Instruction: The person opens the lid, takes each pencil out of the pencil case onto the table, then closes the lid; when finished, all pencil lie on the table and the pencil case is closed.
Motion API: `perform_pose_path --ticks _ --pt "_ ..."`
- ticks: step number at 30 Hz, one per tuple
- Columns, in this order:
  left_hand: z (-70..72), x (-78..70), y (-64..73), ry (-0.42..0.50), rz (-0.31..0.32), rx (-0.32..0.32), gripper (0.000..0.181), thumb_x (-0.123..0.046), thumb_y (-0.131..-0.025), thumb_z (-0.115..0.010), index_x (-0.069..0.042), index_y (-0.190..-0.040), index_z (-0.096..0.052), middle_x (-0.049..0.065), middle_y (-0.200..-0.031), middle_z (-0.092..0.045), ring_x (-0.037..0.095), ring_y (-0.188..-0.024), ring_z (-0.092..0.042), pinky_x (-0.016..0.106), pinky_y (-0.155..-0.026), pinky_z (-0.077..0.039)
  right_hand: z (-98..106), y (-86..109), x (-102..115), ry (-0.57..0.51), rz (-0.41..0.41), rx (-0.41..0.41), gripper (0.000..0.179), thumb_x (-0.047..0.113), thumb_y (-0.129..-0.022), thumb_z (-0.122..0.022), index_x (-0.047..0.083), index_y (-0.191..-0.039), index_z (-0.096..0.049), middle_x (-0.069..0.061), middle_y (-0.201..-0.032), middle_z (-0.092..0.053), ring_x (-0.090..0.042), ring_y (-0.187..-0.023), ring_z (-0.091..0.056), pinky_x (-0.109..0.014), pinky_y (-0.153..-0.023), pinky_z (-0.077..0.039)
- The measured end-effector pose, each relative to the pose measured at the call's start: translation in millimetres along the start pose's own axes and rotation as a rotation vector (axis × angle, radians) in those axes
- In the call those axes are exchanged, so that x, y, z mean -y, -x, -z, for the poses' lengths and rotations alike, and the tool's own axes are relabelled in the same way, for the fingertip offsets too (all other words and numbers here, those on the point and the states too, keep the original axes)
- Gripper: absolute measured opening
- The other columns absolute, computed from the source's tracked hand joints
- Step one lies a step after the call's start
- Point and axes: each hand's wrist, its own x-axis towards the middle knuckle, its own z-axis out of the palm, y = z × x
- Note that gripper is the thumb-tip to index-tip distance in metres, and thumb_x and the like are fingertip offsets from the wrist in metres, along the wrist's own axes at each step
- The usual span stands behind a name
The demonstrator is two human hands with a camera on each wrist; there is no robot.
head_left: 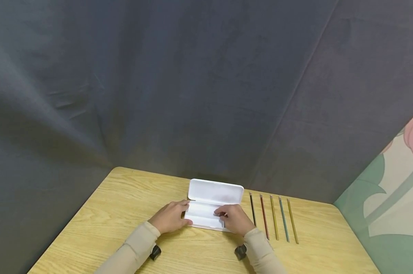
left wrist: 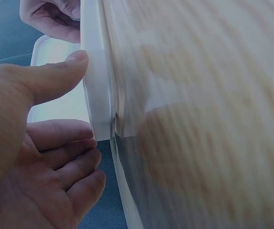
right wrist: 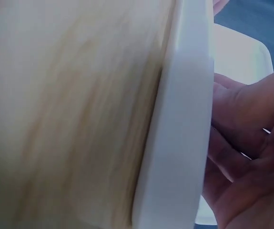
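An open white pencil case (head_left: 206, 221) lies on the table with its lid (head_left: 216, 191) tipped back on the far side. My left hand (head_left: 171, 216) holds the case's left end. The left wrist view shows the left thumb (left wrist: 63, 78) against the rim of the white front wall (left wrist: 97, 71), with the fingers by the end. Over the right part of the case is my right hand (head_left: 236, 219), its fingers bent down into the interior. In the right wrist view its thumb and fingers (right wrist: 237, 124) come together behind the wall; whether they hold anything is hidden.
Right of the case, several pencils lie side by side: a black one (head_left: 252, 209), a red one (head_left: 263, 215), a yellow one (head_left: 274, 219), a blue one (head_left: 283, 219) and another yellow one (head_left: 293, 220). A dark curtain (head_left: 192, 95) hangs behind the wooden table (head_left: 124, 205).
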Motion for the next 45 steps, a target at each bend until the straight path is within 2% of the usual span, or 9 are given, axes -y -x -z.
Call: perform_pose_path --ticks 4,10,18,26,33,36,40,42,45 --pt "-2.8 1.5 -0.4 -0.009 -0.009 -0.006 0.066 -0.046 -0.089 -0.075 0.0 -0.136 -0.063 0.017 -0.151 -0.054 0.038 -0.134 -0.058 0.046 -0.11 -0.051 -1 -2.2 -1 -0.038 0.003 0.03 0.026 -0.011 -0.082 -0.069 0.01 -0.092 -0.079 -0.001 -0.087 -0.078 -0.004 -0.078 -0.067 -0.022 -0.069 -0.057" --pt "-4.6 3.6 -1.8 -0.017 -0.025 -0.014 0.065 -0.045 -0.089 -0.075 -0.001 -0.136 -0.064 0.018 -0.149 -0.055 0.036 -0.133 -0.059 0.045 -0.109 -0.052 2 -6.8 -4 -0.112 -0.034 0.143 0.029 -0.011 -0.084 -0.065 0.013 -0.095 -0.078 0.004 -0.087 -0.075 0.0 -0.079 -0.063 -0.019 -0.07 -0.055" --pt "-6.4 5.0 -2.6 -0.033 -0.043 -0.04 0.063 -0.044 -0.087 -0.077 -0.002 -0.133 -0.066 0.018 -0.147 -0.058 0.036 -0.13 -0.061 0.045 -0.109 -0.053 6 -10.6 -3 -0.122 -0.087 0.194 0.029 -0.008 -0.086 -0.067 0.014 -0.099 -0.08 0.004 -0.093 -0.077 -0.012 -0.081 -0.066 -0.021 -0.07 -0.053" --pt "-5.0 6.2 -3.1 -0.031 -0.042 -0.013 0.064 -0.046 -0.089 -0.075 -0.001 -0.134 -0.065 0.017 -0.149 -0.056 0.036 -0.132 -0.06 0.044 -0.108 -0.054 17 -7.4 0 -0.129 -0.089 0.079 0.032 -0.011 -0.083 -0.069 0.015 -0.095 -0.081 0.004 -0.087 -0.077 -0.003 -0.076 -0.064 -0.018 -0.067 -0.053" --pt "-4.1 5.2 -2.3 -0.028 -0.039 -0.008 0.065 -0.046 -0.089 -0.075 0.0 -0.134 -0.064 0.017 -0.149 -0.056 0.037 -0.132 -0.06 0.044 -0.107 -0.054 70 13.2 -7 -0.223 -0.236 -0.069 0.028 -0.003 -0.088 -0.072 0.018 -0.104 -0.08 -0.001 -0.1 -0.078 -0.011 -0.081 -0.068 -0.019 -0.068 -0.055" --pt "-3.7 4.9 -1.6 -0.018 -0.037 -0.005 0.064 -0.045 -0.089 -0.076 -0.001 -0.134 -0.065 0.016 -0.15 -0.056 0.037 -0.132 -0.06 0.045 -0.107 -0.054 103 31.6 -18 -0.222 -0.284 -0.176 0.028 -0.002 -0.09 -0.072 0.013 -0.113 -0.077 -0.005 -0.101 -0.078 -0.008 -0.086 -0.071 -0.018 -0.073 -0.058" --pt "-1.8 5.5 -1.4 -0.008 -0.029 0.004 0.064 -0.046 -0.089 -0.075 -0.002 -0.135 -0.064 0.016 -0.151 -0.055 0.037 -0.133 -0.059 0.046 -0.108 -0.053 141 62.3 -42 -0.18 -0.376 -0.292 0.032 -0.001 -0.091 -0.071 0.004 -0.123 -0.072 -0.014 -0.102 -0.076 0.006 -0.084 -0.065 -0.017 -0.069 -0.058" --pt "-0.7 6.1 -1.5 -0.01 -0.024 0.005 0.065 -0.046 -0.089 -0.075 -0.002 -0.135 -0.064 0.016 -0.151 -0.055 0.037 -0.133 -0.059 0.046 -0.108 -0.053 153 78.3 -60 -0.121 -0.447 -0.306 0.033 0.003 -0.093 -0.07 0.001 -0.127 -0.068 -0.017 -0.105 -0.075 0.01 -0.081 -0.062 -0.016 -0.066 -0.055" --pt "0.6 6.8 -1.1 -0.012 -0.015 0.002 0.065 -0.046 -0.089 -0.075 -0.001 -0.135 -0.064 0.016 -0.151 -0.055 0.037 -0.133 -0.059 0.046 -0.109 -0.053 161 99.9 -89 0.001 -0.576 -0.283 0.035 0.007 -0.094 -0.068 -0.002 -0.128 -0.066 -0.017 -0.104 -0.076 0.006 -0.078 -0.062 -0.02 -0.064 -0.051"
